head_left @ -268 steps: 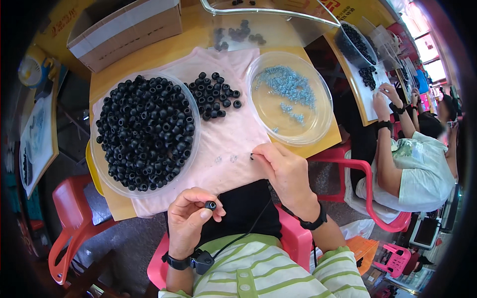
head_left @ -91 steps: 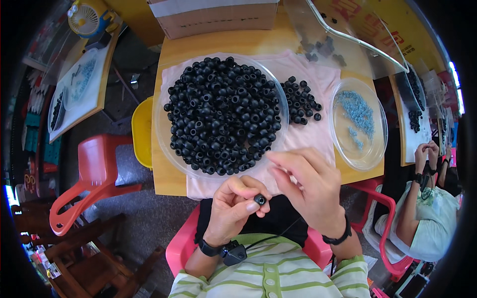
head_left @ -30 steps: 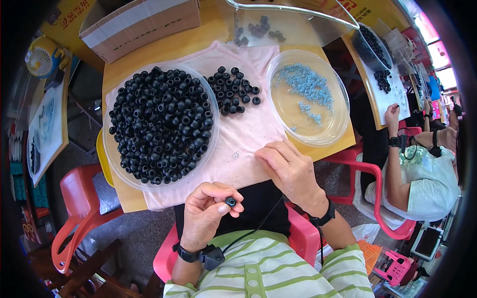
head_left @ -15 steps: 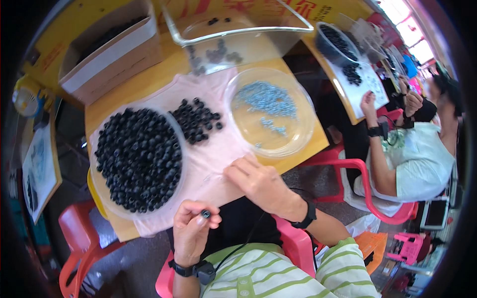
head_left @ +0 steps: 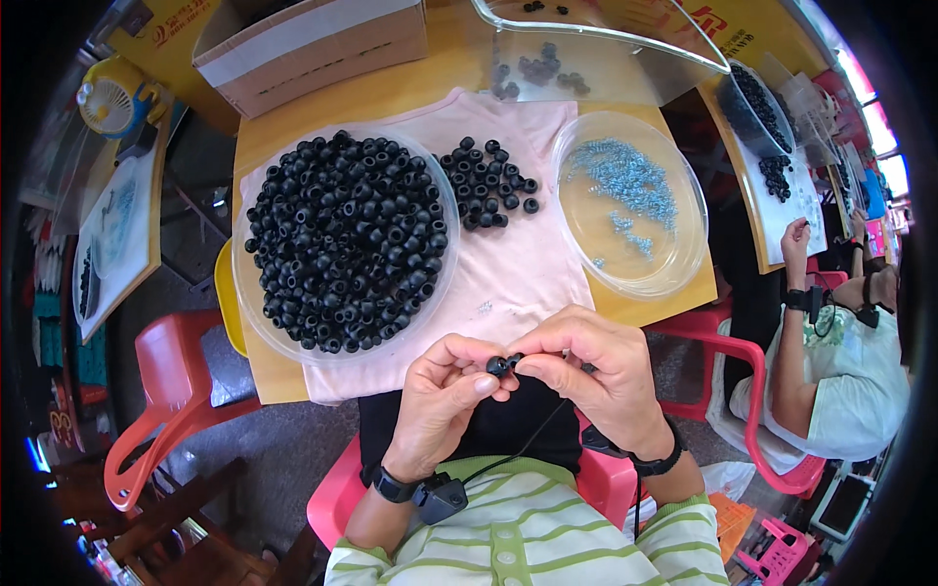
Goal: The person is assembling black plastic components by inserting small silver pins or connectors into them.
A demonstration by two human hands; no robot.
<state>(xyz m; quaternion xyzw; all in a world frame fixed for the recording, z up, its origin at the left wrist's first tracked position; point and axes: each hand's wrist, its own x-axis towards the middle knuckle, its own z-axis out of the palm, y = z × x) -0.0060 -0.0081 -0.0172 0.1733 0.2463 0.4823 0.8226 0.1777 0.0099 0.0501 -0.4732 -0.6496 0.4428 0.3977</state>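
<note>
Beyond the pinched black bead [head_left: 497, 367], small print [head_left: 337, 59] crosses the cardboard box [head_left: 327, 76].

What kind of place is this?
Maybe a small workshop. There's a big heap of black bead-like pieces, tiny bluish pieces in a clear tub, and another person sitting nearby.

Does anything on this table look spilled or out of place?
A cluster of black beads lies loose on the pink cloth, outside the heaped round clear tub, as if spilled; it may be deliberate. Nothing looks damaged.
</note>
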